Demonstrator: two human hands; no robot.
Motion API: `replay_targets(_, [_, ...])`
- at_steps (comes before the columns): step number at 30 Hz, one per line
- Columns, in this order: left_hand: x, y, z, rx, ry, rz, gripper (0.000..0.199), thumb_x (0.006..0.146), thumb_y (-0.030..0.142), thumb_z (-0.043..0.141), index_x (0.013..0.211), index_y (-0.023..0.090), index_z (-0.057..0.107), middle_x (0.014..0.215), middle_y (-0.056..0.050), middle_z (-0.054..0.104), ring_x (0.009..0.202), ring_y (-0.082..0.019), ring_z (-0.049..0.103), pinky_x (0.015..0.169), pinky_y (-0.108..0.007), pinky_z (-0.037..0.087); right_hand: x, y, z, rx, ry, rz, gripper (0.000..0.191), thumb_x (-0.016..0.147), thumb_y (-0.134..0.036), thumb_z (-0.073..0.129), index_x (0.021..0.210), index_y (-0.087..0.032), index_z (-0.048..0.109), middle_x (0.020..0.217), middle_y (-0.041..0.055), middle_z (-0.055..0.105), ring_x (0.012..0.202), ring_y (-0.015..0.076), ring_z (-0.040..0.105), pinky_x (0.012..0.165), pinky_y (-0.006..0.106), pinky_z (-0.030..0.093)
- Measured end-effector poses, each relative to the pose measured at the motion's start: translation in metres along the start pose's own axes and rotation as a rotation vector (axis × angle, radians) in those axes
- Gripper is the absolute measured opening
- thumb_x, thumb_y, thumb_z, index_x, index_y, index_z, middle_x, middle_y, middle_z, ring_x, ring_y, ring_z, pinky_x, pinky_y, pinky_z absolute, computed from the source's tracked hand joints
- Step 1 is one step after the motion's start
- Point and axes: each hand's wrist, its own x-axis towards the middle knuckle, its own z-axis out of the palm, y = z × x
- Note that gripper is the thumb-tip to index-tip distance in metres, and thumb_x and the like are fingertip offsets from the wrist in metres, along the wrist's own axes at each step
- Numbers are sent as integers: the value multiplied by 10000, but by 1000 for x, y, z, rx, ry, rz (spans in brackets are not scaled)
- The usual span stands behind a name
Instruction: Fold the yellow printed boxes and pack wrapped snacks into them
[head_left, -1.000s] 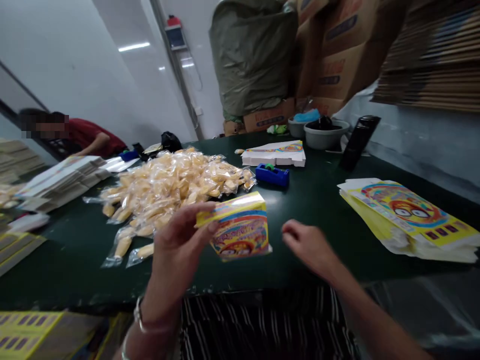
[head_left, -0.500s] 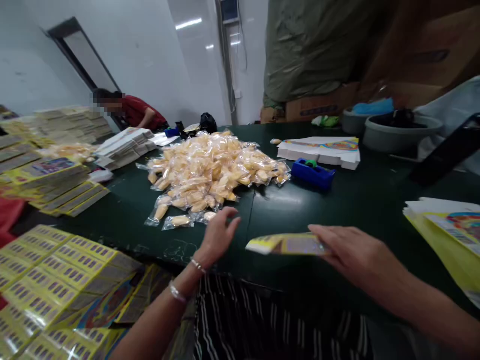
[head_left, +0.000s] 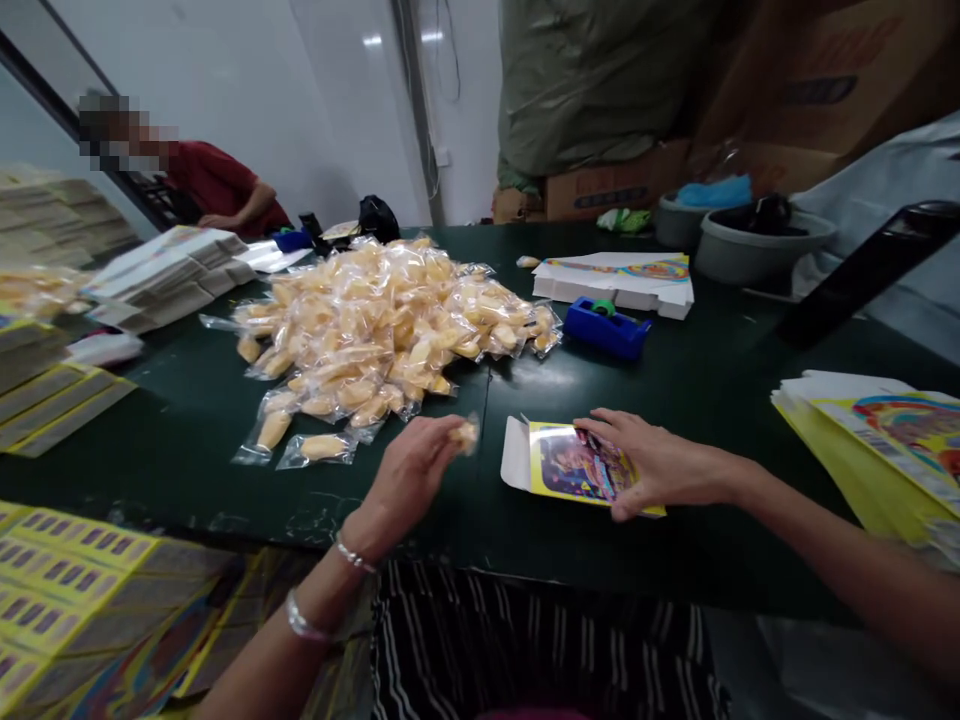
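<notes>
My left hand [head_left: 409, 480] hovers at the near edge of the heap, its fingers pinching a small clear packet of yellow food [head_left: 466, 434], which is blurred. Beside it, my right hand [head_left: 660, 465] presses on a flat yellow printed carton [head_left: 577, 462] lying on the dark green table [head_left: 172, 450]. A white end flap of this carton [head_left: 519, 455] sticks out to the left. The large heap of clear packets with yellow food [head_left: 375, 325] lies just beyond my left hand.
A blue tape dispenser [head_left: 606, 328] stands beyond the carton, next to a white-edged stack of cartons [head_left: 615, 285]. Flat yellow cartons [head_left: 877, 440] lie at right, and more stacks [head_left: 165, 278] at left. Grey basins [head_left: 757, 245] stand behind. A person in a red top [head_left: 217, 185] works far left.
The carton has gone from my right hand's grip in the air to lying flat under that hand, flap out. My left hand has closed on a packet from the heap's near edge.
</notes>
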Motion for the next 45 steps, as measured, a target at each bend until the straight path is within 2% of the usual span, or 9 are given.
replay_targets(4, [23,44,25,-12,-210,-12,162,935,190,490,1020,154,623,853,-81,649,821,-223,589,771,-369,479,-15,-10,16,-61,89,-13,1009,650,-451,798,1506,-222,315,1456,203,388,1317,417,370,976,601,423])
replay_targets(8, [35,51,49,-31,-307,-7,179,813,45,557,677,153,601,736,-78,630,793,-235,596,763,-381,470,-20,-12,26,-51,198,-66,912,668,-371,750,1471,-221,346,1396,176,418,1274,390,388,983,581,421])
replay_targets(12, [34,47,61,-101,-298,-48,84,829,108,587,860,156,648,760,-33,688,738,-165,639,710,-285,509,-19,-13,27,-23,218,-63,885,669,-367,735,1454,-203,359,1397,181,405,1273,392,379,989,571,422])
replay_targets(17, [46,8,40,-55,-136,-128,335,874,74,461,1165,167,596,977,-71,718,876,-176,669,781,-316,533,-16,-15,23,-32,138,-45,873,680,-412,731,1453,-211,376,1441,177,390,1317,394,343,1007,574,401])
replay_targets(22, [73,-41,14,146,-43,-162,232,809,22,497,821,179,667,959,-131,652,1054,-305,562,935,-495,447,-16,-15,22,-34,117,-17,885,697,-437,718,1473,-210,357,1468,184,365,1341,398,315,1012,588,387])
replay_targets(28, [53,1,8,146,-119,-7,131,908,182,494,843,185,608,1151,-128,612,1184,-287,455,1039,-484,368,-17,-15,22,-20,148,-34,904,683,-433,748,1476,-236,359,1469,173,366,1328,408,330,990,595,402])
replay_targets(33, [51,35,31,10,-356,35,152,851,145,530,716,185,589,726,-55,629,786,-215,561,808,-371,467,-18,-17,23,-32,172,-28,885,679,-409,760,1458,-213,388,1448,189,382,1307,407,352,969,601,411])
replay_targets(39, [81,31,62,-286,-457,-89,87,718,142,628,641,160,666,625,-28,671,624,-157,603,660,-285,493,-19,-12,27,-10,249,-69,876,663,-392,771,1435,-207,401,1427,188,399,1302,398,345,971,580,411])
replay_targets(45, [60,8,32,-474,-249,-301,357,881,372,422,1005,149,672,923,-99,721,766,-174,673,650,-289,545,-20,-5,31,15,276,-86,867,642,-412,789,1407,-206,435,1416,179,427,1300,388,372,1031,569,360])
